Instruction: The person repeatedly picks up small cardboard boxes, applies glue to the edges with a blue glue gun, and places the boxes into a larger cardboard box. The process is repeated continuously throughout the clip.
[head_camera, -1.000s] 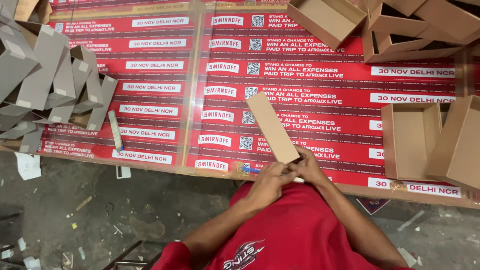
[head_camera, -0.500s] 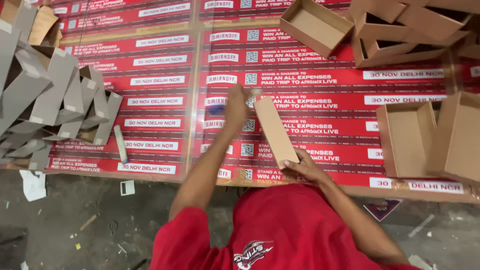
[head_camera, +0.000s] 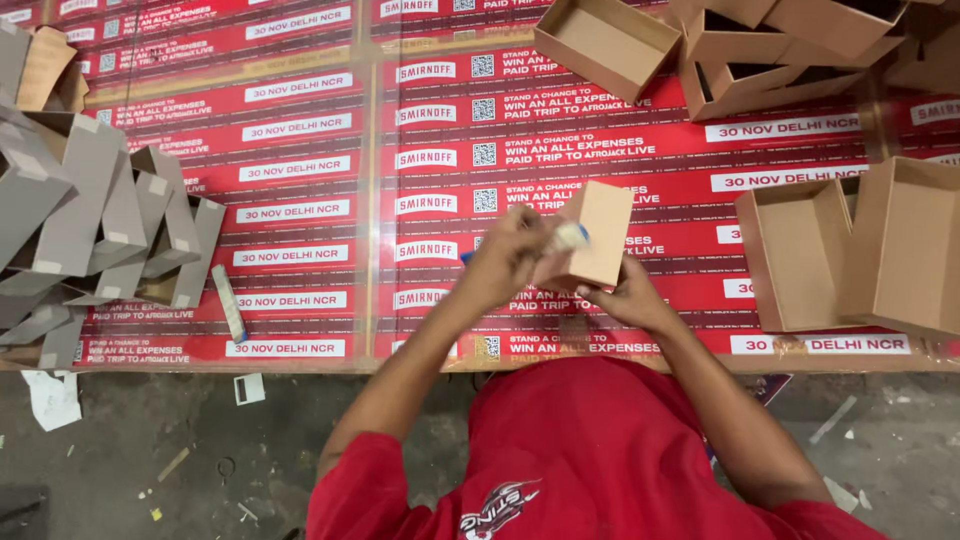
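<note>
A brown cardboard piece (head_camera: 602, 232) is held upright over the red printed table covering (head_camera: 320, 210). My right hand (head_camera: 628, 296) grips it from below, at its lower right edge. My left hand (head_camera: 508, 256) presses against its left side and is closed on a small white and blue object (head_camera: 571, 236); I cannot tell what kind of object it is. Both forearms reach up from my red shirt at the bottom of the view.
Grey folded cardboard pieces (head_camera: 90, 230) are piled at the left. A white strip (head_camera: 228, 303) lies beside them. Open brown boxes (head_camera: 850, 250) stand at the right, more (head_camera: 610, 40) at the top right. Paper scraps litter the floor (head_camera: 150, 450) below the table's edge.
My left hand reached forward over the table, then came back to the cardboard with the small white and blue object in it. The cardboard now stands more upright and looks shorter.
</note>
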